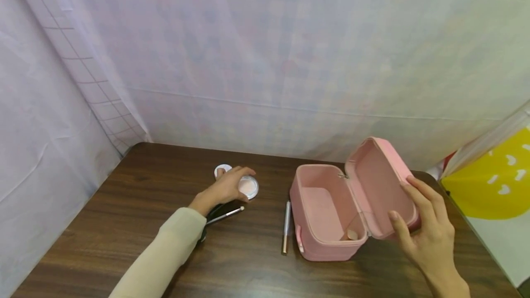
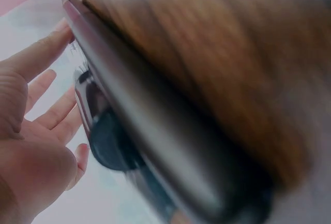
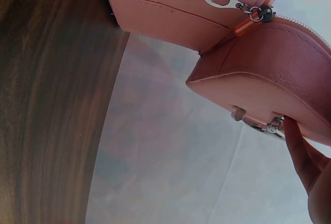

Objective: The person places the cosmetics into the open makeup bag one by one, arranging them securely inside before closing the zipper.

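Observation:
My left hand (image 1: 227, 187) is over a round compact (image 1: 249, 187) with pale powder, its index finger past the far edge and its thumb at the near edge. In the left wrist view the fingers spread out, and a blurred dark object crosses the foreground. Beside this hand lies a white disc (image 1: 222, 169), partly covered. My right hand (image 1: 430, 224) holds the raised lid (image 1: 383, 187) of a pink cosmetic case (image 1: 331, 247), thumb on the inner side and fingers on the outer edge. A small round item (image 1: 352, 234) sits in the case's near corner.
A silver and gold tube (image 1: 286, 229) lies along the case's left side. A thin makeup brush (image 1: 227, 215) lies beside the left forearm, which hides its other end. A pale curtain (image 1: 269, 59) hangs behind the dark wooden table (image 1: 103, 224). A yellow sheet (image 1: 492, 187) is at the right.

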